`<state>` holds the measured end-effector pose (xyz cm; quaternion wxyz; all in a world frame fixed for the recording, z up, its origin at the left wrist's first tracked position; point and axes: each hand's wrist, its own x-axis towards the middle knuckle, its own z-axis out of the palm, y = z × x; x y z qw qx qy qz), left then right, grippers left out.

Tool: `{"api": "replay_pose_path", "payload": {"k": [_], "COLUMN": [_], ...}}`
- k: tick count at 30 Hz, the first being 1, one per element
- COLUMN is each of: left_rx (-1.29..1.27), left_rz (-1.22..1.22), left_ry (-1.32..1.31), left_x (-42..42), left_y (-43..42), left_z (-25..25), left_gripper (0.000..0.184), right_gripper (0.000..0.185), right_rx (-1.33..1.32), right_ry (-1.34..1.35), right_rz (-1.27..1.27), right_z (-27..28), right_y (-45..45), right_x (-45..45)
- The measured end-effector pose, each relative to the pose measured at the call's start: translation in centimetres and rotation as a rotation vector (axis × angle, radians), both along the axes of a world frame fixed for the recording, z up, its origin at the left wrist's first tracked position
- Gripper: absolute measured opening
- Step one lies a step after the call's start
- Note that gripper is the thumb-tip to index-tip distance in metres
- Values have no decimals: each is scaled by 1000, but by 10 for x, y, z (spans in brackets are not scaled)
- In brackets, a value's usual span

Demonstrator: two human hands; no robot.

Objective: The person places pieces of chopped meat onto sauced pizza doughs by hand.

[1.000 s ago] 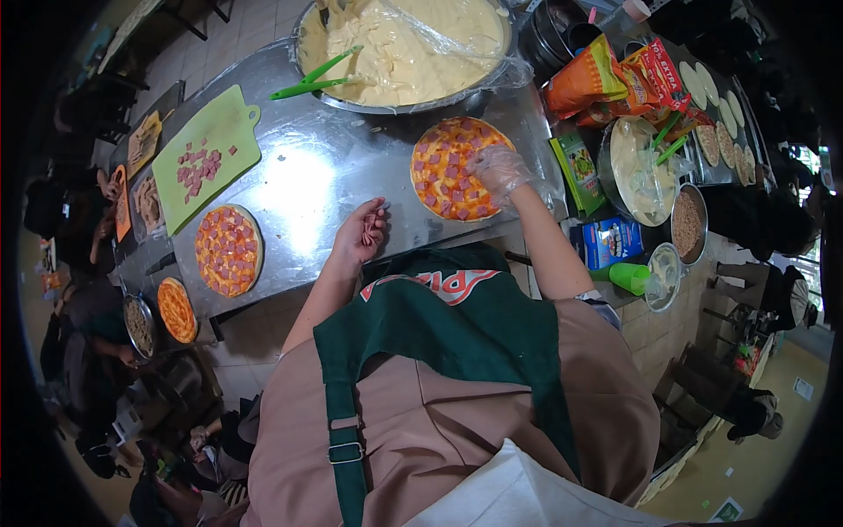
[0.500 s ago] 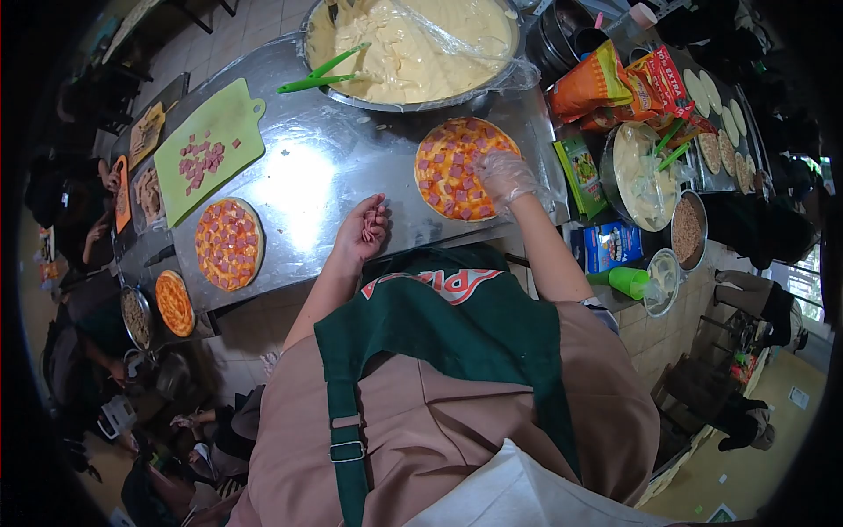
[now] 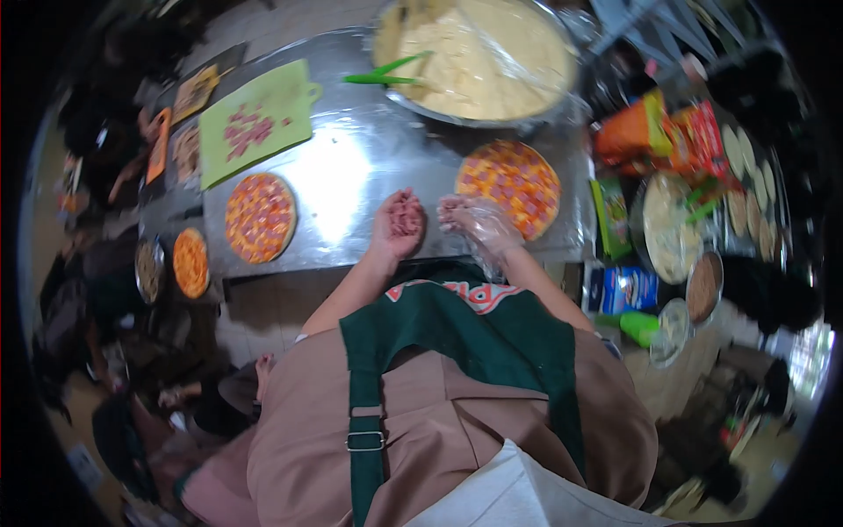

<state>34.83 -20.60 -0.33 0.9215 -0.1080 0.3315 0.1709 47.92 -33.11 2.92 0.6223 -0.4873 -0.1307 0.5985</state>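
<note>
My left hand (image 3: pixel 393 230) is cupped with the palm up at the table's front edge, its fingers curled round a heap of diced ham (image 3: pixel 407 216). Close on its right is my right hand (image 3: pixel 492 230) in a clear plastic glove, fingers drawn together; pinkish pieces that look like diced ham show at the fingertips, somewhat blurred. The right hand overlaps the near left edge of a pizza (image 3: pixel 516 180) topped with orange sauce and ham cubes. Farther left lies a similar pizza (image 3: pixel 261 218).
A big bowl of pale cream (image 3: pixel 492 57) with green tongs (image 3: pixel 383 77) stands behind. A green cutting board (image 3: pixel 294 105) carries more diced ham. Another sauced base (image 3: pixel 190 263) sits far left. Packets (image 3: pixel 634 130) and bowls crowd the right. Other people stand around.
My right hand has come off the pizza's middle toward my left hand. The left hand has turned its palm further up, showing the ham. The camera view has shifted.
</note>
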Motion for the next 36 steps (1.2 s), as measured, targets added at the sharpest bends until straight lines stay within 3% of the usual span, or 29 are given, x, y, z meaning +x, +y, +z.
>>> {"api": "replay_pose_path", "payload": {"k": [2, 4, 5, 7, 9, 11, 13, 18, 26, 28, 36], "left_rx": [20, 141, 154, 146, 140, 113, 116, 152, 66, 53, 22], "left_rz": [32, 39, 66, 134, 225, 328, 423, 511, 631, 607, 603], "left_ry": [-50, 17, 12, -7, -11, -244, -244, -108, -174, -16, -57], "left_x": [-8, -10, -11, -7, -13, -29, -41, -74, -116, -124, -117], "left_y": [4, 4, 4, 6, 11, 19, 32, 77, 148, 157, 150], "left_z": [-10, -3, -1, 13, 27, 23, 20, 12, 15, 25, 5], "left_gripper": [11, 12, 12, 14, 14, 14, 13, 11, 8, 10, 13], "right_gripper": [24, 22, 22, 23, 23, 22, 21, 23, 23, 22, 24], "right_rx": [75, 86, 135, 392, 487, 567, 620, 730, 713, 611, 632], "right_ry": [-101, -875, -864, -1227, -1262, -1301, -1496, -1411, -1415, -1372, -1470], "right_rz": [94, 201, 254, 190, 272, 340, 362, 361, 281, 327, 411], "right_z": [9, 33, 41, 51, 53, 53, 53, 45, 52, 61, 60], "right_y": [17, 39, 47, 64, 82, 98, 113, 159, 229, 239, 243], "right_x": [-6, -15, -23, -39, -56, -74, -90, -127, -175, -182, -176]}}
